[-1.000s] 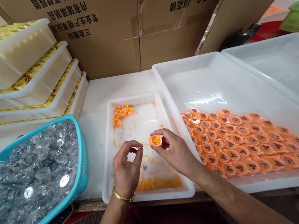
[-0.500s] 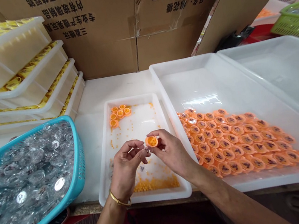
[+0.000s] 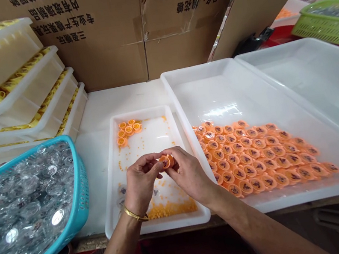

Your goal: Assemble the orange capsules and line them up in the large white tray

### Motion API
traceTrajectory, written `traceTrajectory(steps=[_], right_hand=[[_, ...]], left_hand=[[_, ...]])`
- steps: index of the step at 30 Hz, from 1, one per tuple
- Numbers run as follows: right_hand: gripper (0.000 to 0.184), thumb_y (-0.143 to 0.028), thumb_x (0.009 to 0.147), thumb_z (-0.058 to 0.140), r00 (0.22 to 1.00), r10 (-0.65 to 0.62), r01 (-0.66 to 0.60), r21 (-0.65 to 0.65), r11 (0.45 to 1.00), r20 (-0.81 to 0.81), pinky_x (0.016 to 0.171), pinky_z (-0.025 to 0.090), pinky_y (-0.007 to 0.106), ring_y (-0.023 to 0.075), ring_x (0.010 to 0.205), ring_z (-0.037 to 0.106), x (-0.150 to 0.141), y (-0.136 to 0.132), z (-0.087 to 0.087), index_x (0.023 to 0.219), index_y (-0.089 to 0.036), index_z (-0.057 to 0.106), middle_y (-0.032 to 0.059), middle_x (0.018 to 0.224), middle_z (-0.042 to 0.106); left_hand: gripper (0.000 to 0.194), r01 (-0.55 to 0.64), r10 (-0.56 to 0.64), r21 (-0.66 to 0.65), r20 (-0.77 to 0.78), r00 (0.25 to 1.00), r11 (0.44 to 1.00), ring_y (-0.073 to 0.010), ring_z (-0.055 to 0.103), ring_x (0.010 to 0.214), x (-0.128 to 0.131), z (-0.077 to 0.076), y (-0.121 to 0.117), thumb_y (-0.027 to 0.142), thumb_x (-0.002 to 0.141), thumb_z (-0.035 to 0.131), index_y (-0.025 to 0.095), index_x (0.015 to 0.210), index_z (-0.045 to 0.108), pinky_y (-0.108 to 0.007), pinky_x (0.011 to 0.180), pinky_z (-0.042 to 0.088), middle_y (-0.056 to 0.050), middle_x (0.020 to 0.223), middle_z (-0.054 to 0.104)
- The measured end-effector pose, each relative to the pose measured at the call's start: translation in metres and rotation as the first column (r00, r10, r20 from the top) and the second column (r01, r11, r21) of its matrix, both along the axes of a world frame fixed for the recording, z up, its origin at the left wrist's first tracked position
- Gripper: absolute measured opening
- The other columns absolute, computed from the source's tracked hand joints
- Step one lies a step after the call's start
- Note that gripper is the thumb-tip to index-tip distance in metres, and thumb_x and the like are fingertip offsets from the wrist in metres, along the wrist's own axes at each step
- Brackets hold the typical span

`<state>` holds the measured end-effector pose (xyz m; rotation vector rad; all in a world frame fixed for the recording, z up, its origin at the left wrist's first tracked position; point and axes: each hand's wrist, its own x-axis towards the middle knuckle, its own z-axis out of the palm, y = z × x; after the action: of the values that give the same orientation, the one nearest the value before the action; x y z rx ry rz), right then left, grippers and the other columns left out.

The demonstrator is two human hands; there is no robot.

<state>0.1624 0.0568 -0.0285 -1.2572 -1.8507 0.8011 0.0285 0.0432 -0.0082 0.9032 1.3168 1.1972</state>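
Note:
Above the small white tray [image 3: 111, 206], both hands meet at a small round orange cup [image 3: 165, 161]. My right hand [image 3: 189, 175] pinches the cup from its right side. At the cup's left edge, my left hand [image 3: 140, 183] presses thumb and fingers against a clear lid whose dark print shows over the cup's face; its rim is partly hidden by the fingers. Several orange cups [image 3: 129, 130] with yellow-orange bits stand in the tray's far left corner. Loose orange granules [image 3: 172, 209] lie along its near edge, and clear lids [image 3: 122, 190] lie beside my left wrist.
A blue basket [image 3: 80, 176] of clear lids stands at left, before stacked white trays [image 3: 47, 56] of yellow pieces. At right, a large white bin [image 3: 213, 80] holds rows of lidded orange cups [image 3: 246, 159]. Cardboard [image 3: 113, 62] stands behind; a green basket [image 3: 325, 27] sits far right.
My left hand has brought the clear lid from beside the cup onto its face. The cup is now tilted, and the hands are closer together. The view has shifted slightly right.

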Motion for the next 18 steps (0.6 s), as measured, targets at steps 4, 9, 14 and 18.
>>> traceTrajectory(steps=[4, 9, 14, 18], right_hand=[[0.025, -0.011, 0.083, 0.053, 1.0, 0.009, -0.01, 0.028, 1.0, 0.016, 0.079, 0.052, 0.034, 0.0197, 0.094, 0.061, 0.001, -0.001, -0.001, 0.104, -0.025, 0.055, 0.0065, 0.103, 0.061], [0.022, -0.012, 0.084, 0.052, 1.0, 0.013, -0.013, 0.028, 1.0, -0.009, 0.078, 0.052, 0.032, 0.0182, 0.09, 0.061, 0.001, -0.001, 0.001, 0.102, -0.024, 0.056, 0.0059, 0.1, 0.06], [0.023, -0.011, 0.081, 0.052, 0.997, 0.028, -0.034, -0.08, 0.996, -0.073, 0.074, 0.053, 0.03, 0.0167, 0.087, 0.062, 0.0, -0.001, 0.006, 0.1, -0.023, 0.056, 0.0051, 0.098, 0.062], [0.028, -0.017, 0.08, 0.054, 0.982, 0.065, -0.105, -0.224, 0.969, -0.179, 0.071, 0.054, 0.03, 0.0162, 0.082, 0.064, 0.001, -0.003, 0.012, 0.107, -0.021, 0.053, 0.0051, 0.093, 0.065]], left_hand=[[0.021, 0.021, -0.021, -0.009, -0.008, 1.0, 1.0, -0.0105, 0.058, 0.059, 0.0, -0.002, 0.003, 0.026, 0.064, 0.077, 0.015, 0.081, 0.072, -0.021, 0.053, 0.049, -0.002, 0.07, 0.068], [0.021, 0.02, -0.02, -0.027, 0.004, 1.0, 0.999, -0.0097, 0.057, 0.056, -0.003, -0.001, 0.006, 0.025, 0.062, 0.079, 0.013, 0.077, 0.069, -0.021, 0.052, 0.049, -0.002, 0.067, 0.067], [0.022, 0.063, -0.065, -0.022, -0.088, 0.994, 0.998, -0.0097, 0.057, 0.053, -0.007, 0.003, 0.01, 0.028, 0.062, 0.079, 0.013, 0.074, 0.068, -0.021, 0.051, 0.049, -0.002, 0.062, 0.066], [0.017, 0.105, -0.102, 0.005, -0.185, 0.977, 0.994, -0.0106, 0.058, 0.054, -0.011, 0.005, 0.012, 0.027, 0.064, 0.077, 0.015, 0.072, 0.068, -0.021, 0.051, 0.049, -0.002, 0.063, 0.066]])
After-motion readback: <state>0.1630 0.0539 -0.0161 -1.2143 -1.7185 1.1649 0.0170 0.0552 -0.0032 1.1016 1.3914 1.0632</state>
